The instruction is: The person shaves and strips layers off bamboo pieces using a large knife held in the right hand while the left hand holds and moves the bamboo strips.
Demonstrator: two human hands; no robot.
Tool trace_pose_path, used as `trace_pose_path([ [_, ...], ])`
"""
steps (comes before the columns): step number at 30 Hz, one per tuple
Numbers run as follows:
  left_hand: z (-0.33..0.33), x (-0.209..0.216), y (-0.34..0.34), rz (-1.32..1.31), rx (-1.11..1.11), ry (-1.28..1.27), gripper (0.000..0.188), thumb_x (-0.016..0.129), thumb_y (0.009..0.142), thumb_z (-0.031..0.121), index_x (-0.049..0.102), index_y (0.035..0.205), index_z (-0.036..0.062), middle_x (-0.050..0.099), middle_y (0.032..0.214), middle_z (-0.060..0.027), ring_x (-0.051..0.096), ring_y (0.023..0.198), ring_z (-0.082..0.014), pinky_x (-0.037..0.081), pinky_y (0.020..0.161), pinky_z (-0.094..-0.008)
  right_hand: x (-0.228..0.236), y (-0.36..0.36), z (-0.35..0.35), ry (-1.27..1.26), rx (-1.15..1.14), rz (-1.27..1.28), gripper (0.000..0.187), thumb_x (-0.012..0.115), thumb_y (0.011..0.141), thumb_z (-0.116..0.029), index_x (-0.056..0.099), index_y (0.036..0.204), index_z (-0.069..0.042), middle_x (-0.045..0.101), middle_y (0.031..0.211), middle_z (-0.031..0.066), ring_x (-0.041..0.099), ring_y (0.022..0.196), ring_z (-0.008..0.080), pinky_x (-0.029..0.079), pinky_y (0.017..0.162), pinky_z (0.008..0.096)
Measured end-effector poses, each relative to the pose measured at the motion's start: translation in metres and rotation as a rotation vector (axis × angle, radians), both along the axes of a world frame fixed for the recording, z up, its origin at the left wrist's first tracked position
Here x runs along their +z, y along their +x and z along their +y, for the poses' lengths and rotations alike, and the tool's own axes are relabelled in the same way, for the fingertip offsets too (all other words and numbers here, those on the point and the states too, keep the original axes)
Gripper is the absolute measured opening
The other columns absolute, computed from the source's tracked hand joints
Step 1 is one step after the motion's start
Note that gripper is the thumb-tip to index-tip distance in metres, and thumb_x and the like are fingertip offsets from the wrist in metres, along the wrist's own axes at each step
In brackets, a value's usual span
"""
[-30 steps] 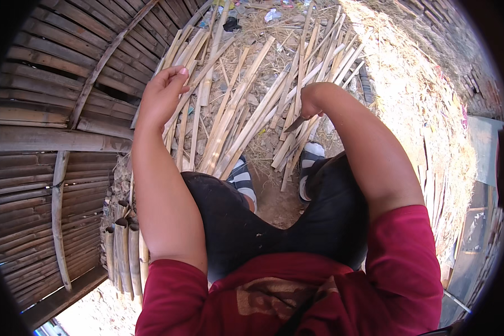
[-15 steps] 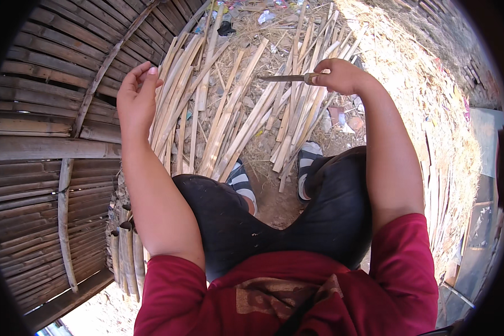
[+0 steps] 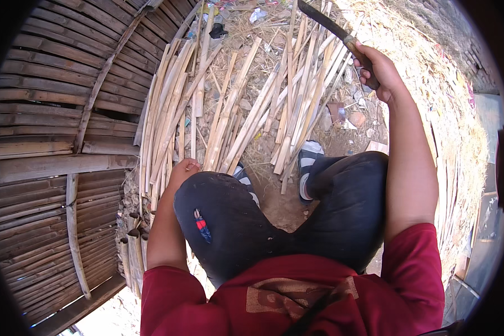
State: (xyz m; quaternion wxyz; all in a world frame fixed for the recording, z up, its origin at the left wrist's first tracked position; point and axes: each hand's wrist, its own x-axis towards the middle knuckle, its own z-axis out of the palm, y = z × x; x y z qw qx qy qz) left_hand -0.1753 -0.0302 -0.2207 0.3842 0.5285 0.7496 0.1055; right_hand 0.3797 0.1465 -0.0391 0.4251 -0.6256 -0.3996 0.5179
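Observation:
My right hand (image 3: 385,70) is wrapped around the dark handle of a long knife (image 3: 325,21), raised over the right side of the strips. Its narrow, dark blade points up and to the left, touching nothing that I can see. My left hand (image 3: 183,170) is low beside my left knee, close to the near ends of the split bamboo strips (image 3: 168,106). Only curled fingertips show there; the knee covers much of the hand, and I see nothing held in it. The pale strips lie in loose, overlapping rows on the ground in front of my feet.
A slatted bamboo wall (image 3: 45,89) rises on the left, with cut bamboo poles (image 3: 133,252) upright at its foot. Straw (image 3: 409,39) is strewn to the right. A black scrap (image 3: 218,31) and other litter lie at the far end.
My right hand has moved up and rightward, swinging the blade from level to slanting upward. My left hand has dropped from above the strips to beside the knee. My knees have shifted slightly.

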Motion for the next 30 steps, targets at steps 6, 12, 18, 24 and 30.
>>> trace_pose_path([
  [6, -0.068, -0.049, 0.038, 0.222, -0.129, -0.266, 0.031, 0.073, 0.097, 0.025, 0.069, 0.117, 0.0013, 0.071, 0.091, -0.0059, 0.069, 0.077, -0.0171, 0.055, 0.071, -0.0329, -0.010, 0.014, 0.000, -0.015, -0.132, 0.142, 0.030, 0.064, 0.102, -0.035, 0.065, 0.118, -0.009, 0.058, 0.083, -0.0050, 0.041, 0.060, 0.0036, 0.043, 0.059, 0.0222],
  [12, -0.087, -0.064, 0.032, 0.275, -0.151, -0.301, 0.032, 0.074, 0.096, 0.028, 0.068, 0.114, 0.0019, 0.071, 0.090, -0.0077, 0.070, 0.078, -0.0203, 0.055, 0.071, -0.0354, -0.018, -0.007, 0.013, -0.006, -0.191, 0.237, 0.026, 0.065, 0.102, -0.028, 0.063, 0.120, -0.009, 0.060, 0.084, -0.0036, 0.044, 0.058, 0.0021, 0.046, 0.058, 0.0212],
  [18, -0.096, -0.073, 0.027, 0.300, -0.163, -0.304, 0.033, 0.074, 0.095, 0.031, 0.068, 0.110, 0.0024, 0.072, 0.089, -0.0095, 0.070, 0.079, -0.0236, 0.055, 0.071, -0.0378, -0.010, -0.040, 0.018, 0.012, -0.182, 0.221, 0.022, 0.063, 0.103, -0.027, 0.061, 0.116, -0.009, 0.063, 0.082, -0.0009, 0.045, 0.054, 0.0028, 0.046, 0.054, 0.0215],
  [24, -0.103, -0.081, 0.024, 0.306, -0.180, -0.296, 0.034, 0.074, 0.094, 0.033, 0.068, 0.107, 0.0030, 0.072, 0.087, -0.0113, 0.071, 0.079, -0.0268, 0.055, 0.071, -0.0403, -0.008, -0.054, 0.018, 0.010, -0.161, 0.162, 0.032, 0.065, 0.102, -0.030, 0.062, 0.125, -0.007, 0.060, 0.088, -0.0014, 0.044, 0.059, 0.0028, 0.047, 0.060, 0.0234],
  [30, -0.108, -0.074, 0.016, 0.351, -0.163, -0.270, 0.035, 0.075, 0.093, 0.036, 0.067, 0.104, 0.0036, 0.072, 0.086, -0.0131, 0.072, 0.080, -0.0301, 0.055, 0.072, -0.0428, -0.009, -0.067, 0.020, -0.010, -0.082, 0.092, 0.031, 0.065, 0.102, -0.033, 0.065, 0.120, -0.007, 0.062, 0.089, -0.0009, 0.044, 0.062, 0.0042, 0.047, 0.064, 0.0259],
])
